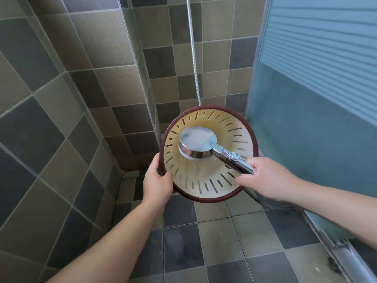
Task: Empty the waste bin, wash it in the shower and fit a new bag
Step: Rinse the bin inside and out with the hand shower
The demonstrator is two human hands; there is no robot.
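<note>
The round waste bin (238,129) is held above the shower floor, its open mouth turned up toward me. It is beige inside with dark slots, and its rim is dark red. My left hand (158,180) grips the rim on the left side. My right hand (267,178) holds the handle of the chrome shower head (197,145), which hovers inside the bin's mouth. Water sprays from the head down into the bin.
Tiled walls meet in a corner behind the bin. A metal shower hose (193,58) hangs down the back wall. A frosted glass door (318,88) stands on the right, its metal track (334,254) along the floor. Grey floor tiles (183,242) lie below.
</note>
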